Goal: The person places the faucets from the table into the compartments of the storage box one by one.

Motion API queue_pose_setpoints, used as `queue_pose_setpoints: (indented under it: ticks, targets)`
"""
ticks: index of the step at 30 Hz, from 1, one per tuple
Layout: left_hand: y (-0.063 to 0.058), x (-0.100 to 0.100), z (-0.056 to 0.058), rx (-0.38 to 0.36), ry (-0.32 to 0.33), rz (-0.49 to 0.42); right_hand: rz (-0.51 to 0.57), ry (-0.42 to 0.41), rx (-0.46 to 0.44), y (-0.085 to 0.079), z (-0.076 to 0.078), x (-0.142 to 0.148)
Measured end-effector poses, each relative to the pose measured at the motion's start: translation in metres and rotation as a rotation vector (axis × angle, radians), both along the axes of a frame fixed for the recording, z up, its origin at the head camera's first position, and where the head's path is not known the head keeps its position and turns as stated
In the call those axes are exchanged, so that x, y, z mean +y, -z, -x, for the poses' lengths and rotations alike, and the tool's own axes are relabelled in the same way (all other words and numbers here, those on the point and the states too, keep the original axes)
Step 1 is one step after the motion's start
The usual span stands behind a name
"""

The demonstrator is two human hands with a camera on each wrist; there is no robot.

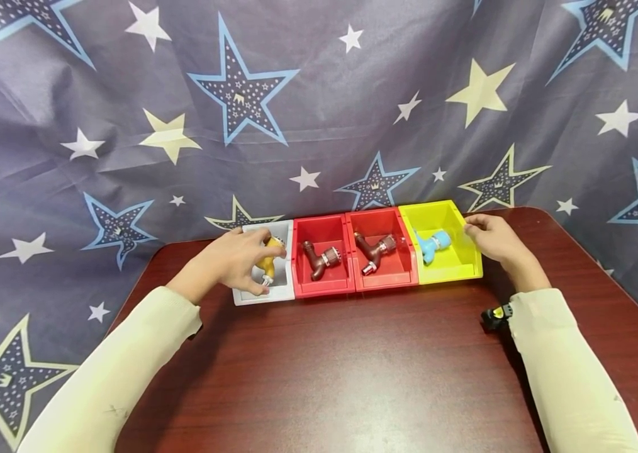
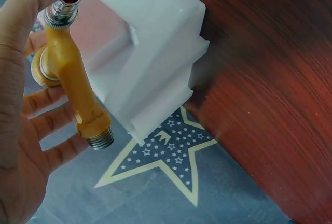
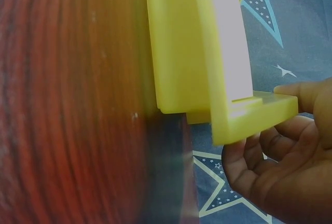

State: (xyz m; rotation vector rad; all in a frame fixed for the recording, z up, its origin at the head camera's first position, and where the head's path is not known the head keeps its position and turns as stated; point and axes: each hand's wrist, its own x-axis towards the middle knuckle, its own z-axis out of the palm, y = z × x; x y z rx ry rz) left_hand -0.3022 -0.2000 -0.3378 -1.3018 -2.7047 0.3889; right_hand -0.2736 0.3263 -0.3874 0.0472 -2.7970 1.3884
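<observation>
My left hand [image 1: 234,257] is over the white bin [image 1: 279,294] at the left end of a row and grips a yellow tap [image 1: 267,265]. In the left wrist view the tap [image 2: 75,73] has its metal spout near the thumb, fingers behind the body and a threaded metal end pointing down. My right hand [image 1: 497,240] pinches the outer edge of the yellow bin [image 1: 450,274] at the row's right end. Seen from the right wrist, thumb and fingers meet at the corner of that bin [image 3: 181,53]. A light blue tap [image 1: 433,244] lies inside it.
Between the end bins stand two red bins [image 1: 324,290], each with a brown tap [image 1: 321,258] in it. The row sits at the back of a reddish-brown wooden table [image 1: 353,371]. Behind hangs a grey star-patterned cloth [image 1: 319,107].
</observation>
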Motion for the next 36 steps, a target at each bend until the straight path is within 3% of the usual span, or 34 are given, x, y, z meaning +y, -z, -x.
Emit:
queue_pose_setpoints:
  ticks: [16,36]
  targets:
    - [0.006,-0.003,0.020,-0.059,-0.031,-0.026,-0.007,0.009,0.007,0.000,0.000,0.000]
    - [0.002,-0.010,0.014,-0.091,0.036,-0.033,0.008,0.002,-0.006,0.001,0.001,0.002]
